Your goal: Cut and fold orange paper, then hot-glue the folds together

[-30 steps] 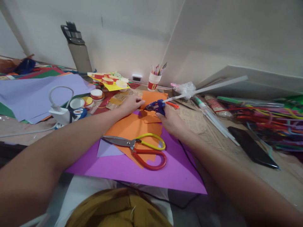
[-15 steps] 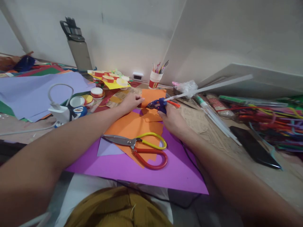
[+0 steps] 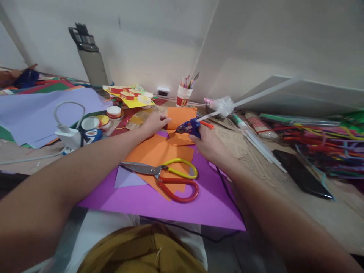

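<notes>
My right hand (image 3: 210, 142) is wrapped round a blue hot glue gun (image 3: 190, 126), its nozzle pointing left over orange paper. A long translucent glue stick (image 3: 256, 99) sticks out of its back, up to the right. My left hand (image 3: 156, 123) pinches the left edge of a folded orange paper piece (image 3: 182, 116), whose upper part stands up. Below lie a larger orange sheet (image 3: 150, 149) and scissors (image 3: 155, 170) with one yellow and one red handle. A purple sheet (image 3: 136, 203) lies under these, with a lilac scrap (image 3: 127, 181) at its left.
Paper cups with pens (image 3: 184, 94) stand by the wall, near a small white clock-like device (image 3: 163, 92). Left are a bottle (image 3: 92, 66), lilac sheets (image 3: 51, 113) and a white plug (image 3: 68, 135). Right are a black phone (image 3: 303, 174), spare glue sticks (image 3: 261, 146) and pipe cleaners (image 3: 338, 151).
The glue gun's nozzle has shifted from the paper's left edge slightly down and right, along the fold. My left hand keeps its pinch. The view has swayed slightly.
</notes>
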Motion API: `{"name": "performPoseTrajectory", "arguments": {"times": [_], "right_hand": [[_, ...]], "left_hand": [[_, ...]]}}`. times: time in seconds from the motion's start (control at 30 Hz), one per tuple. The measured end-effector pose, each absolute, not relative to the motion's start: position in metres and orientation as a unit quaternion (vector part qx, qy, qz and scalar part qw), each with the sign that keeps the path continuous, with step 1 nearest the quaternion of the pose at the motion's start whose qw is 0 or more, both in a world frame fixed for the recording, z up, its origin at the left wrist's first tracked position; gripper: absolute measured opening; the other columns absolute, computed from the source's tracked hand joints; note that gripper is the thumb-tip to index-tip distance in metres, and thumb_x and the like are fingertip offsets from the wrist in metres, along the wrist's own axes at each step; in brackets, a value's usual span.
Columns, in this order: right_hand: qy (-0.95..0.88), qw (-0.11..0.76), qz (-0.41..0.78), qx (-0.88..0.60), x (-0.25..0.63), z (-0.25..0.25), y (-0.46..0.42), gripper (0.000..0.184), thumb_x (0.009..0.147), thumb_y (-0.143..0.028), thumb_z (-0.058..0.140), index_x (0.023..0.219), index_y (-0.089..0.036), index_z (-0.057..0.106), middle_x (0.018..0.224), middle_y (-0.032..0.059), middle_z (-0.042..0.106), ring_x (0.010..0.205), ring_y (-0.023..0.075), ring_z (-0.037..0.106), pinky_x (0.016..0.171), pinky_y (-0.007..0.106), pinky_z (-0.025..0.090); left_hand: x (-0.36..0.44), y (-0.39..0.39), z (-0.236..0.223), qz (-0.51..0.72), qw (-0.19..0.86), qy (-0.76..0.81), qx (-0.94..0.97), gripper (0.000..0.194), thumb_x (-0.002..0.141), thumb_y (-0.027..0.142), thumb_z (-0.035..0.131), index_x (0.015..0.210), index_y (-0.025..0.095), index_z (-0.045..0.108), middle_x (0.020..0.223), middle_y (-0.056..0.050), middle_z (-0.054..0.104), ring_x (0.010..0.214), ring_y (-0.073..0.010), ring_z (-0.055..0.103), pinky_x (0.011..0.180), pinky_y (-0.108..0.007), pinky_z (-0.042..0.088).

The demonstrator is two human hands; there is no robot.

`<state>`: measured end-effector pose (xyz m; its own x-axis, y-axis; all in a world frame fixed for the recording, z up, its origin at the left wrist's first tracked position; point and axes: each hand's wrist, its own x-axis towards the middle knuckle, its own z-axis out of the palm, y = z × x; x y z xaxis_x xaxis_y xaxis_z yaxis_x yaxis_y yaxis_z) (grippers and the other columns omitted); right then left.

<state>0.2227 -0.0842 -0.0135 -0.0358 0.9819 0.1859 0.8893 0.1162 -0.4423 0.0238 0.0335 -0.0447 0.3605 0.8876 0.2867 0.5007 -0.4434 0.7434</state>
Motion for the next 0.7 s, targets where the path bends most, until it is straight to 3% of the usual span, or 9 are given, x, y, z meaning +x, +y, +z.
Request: {"name": "performPoseTrajectory", "arguments": {"times": [0.2,0.37,0.57,0.7], "right_hand": [[-0.686,0.23,0.109,-0.681,0.241,-0.011,-0.085,0.02,0.088,-0.025,0.056,0.104,-0.016,0.065,0.104,0.0143,0.071,0.096,0.0298,0.066,0.081,0.039,0.049],[-0.711,0.259,0.12,-0.642,0.231,-0.015,-0.083,0.021,0.088,-0.025,0.056,0.106,-0.019,0.066,0.105,0.0103,0.072,0.098,0.0271,0.065,0.084,0.037,0.049],[-0.711,0.212,0.122,-0.659,0.228,-0.007,-0.09,0.021,0.09,-0.027,0.056,0.104,-0.016,0.066,0.107,0.0145,0.071,0.097,0.0288,0.065,0.083,0.038,0.049],[-0.726,0.231,0.126,-0.635,0.226,-0.013,-0.081,0.026,0.09,-0.026,0.056,0.112,-0.015,0.065,0.111,0.0137,0.07,0.102,0.0285,0.065,0.087,0.038,0.048]], "left_hand": [[0.025,0.033,-0.046,0.344,0.307,0.454,0.762,0.028,0.081,0.033,0.056,0.06,0.016,0.06,0.063,-0.001,0.063,0.061,-0.0134,0.052,0.06,-0.025,0.037],[0.025,0.028,-0.04,0.338,0.28,0.448,0.779,0.031,0.082,0.031,0.055,0.055,0.017,0.054,0.058,0.0,0.059,0.057,-0.012,0.047,0.057,-0.026,0.033],[0.025,0.03,-0.042,0.34,0.268,0.441,0.786,0.033,0.083,0.033,0.053,0.055,0.016,0.053,0.056,0.001,0.055,0.055,-0.0113,0.044,0.056,-0.026,0.03],[0.025,0.032,-0.043,0.342,0.254,0.443,0.789,0.035,0.083,0.033,0.054,0.052,0.017,0.049,0.052,0.003,0.048,0.054,-0.0108,0.041,0.054,-0.026,0.028]]}}
